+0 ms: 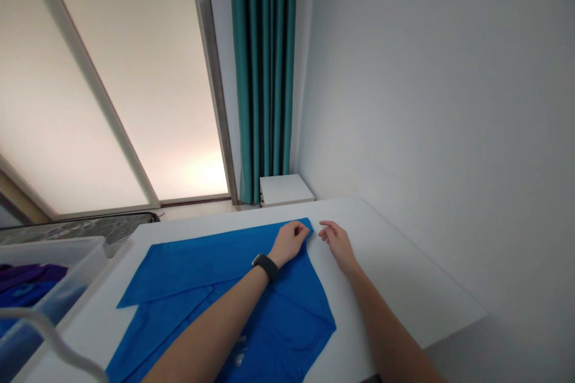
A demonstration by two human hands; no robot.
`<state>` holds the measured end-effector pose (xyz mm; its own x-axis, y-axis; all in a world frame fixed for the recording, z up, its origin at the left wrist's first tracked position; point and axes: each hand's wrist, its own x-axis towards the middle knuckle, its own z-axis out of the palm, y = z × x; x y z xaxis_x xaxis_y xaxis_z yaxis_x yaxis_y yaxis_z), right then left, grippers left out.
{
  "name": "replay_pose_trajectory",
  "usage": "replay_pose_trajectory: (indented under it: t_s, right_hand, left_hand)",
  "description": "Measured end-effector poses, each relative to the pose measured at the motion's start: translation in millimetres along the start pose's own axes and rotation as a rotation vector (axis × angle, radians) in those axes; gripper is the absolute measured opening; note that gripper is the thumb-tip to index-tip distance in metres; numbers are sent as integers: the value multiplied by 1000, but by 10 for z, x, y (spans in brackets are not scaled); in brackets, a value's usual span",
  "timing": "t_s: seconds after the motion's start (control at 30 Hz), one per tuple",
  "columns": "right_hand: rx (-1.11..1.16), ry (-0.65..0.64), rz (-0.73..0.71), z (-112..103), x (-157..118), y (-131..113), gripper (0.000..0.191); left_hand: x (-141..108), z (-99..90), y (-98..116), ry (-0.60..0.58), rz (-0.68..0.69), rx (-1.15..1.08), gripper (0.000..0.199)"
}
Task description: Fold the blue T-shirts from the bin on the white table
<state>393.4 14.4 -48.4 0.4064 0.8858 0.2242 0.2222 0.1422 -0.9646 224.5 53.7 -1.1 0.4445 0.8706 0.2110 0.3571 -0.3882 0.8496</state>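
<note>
A blue shirt (188,266) lies spread on the white table (390,269), with some of its cloth folded over and a small pale print near the front. My left hand (288,240), a dark watch on its wrist, rests at the shirt's far right corner. Its thumb and fingers are pinched together on the cloth there. Just right of that corner is my right hand (336,240), apart from the shirt, its fingers parted and holding nothing. My left forearm hides part of the shirt.
At the left stands a translucent plastic bin (90,251) with purple and blue clothes (31,278) inside. A pale curved bar (54,335) crosses the lower left. Beyond the table are a white cabinet (287,190), a green curtain (265,78) and frosted sliding doors (135,90). A wall runs along the right.
</note>
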Motion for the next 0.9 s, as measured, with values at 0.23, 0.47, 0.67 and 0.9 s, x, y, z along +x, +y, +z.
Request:
replay_pose_trajectory:
  t_s: [0.23,0.47,0.67,0.9]
  right_hand:
    - [-21,-54,17,19,-6,13,37]
    - [-71,-111,10,33,-6,49,37]
    - [-87,-138,8,44,-13,4,38]
    - [-94,-176,-29,50,-11,23,41]
  left_hand:
    - [186,-291,-155,152,-192,-337,40]
    - [263,-409,-311,208,-333,-599,52]
    - [222,-474,-374,221,-372,-704,51]
    - [75,-413,-283,172,-280,-651,42]
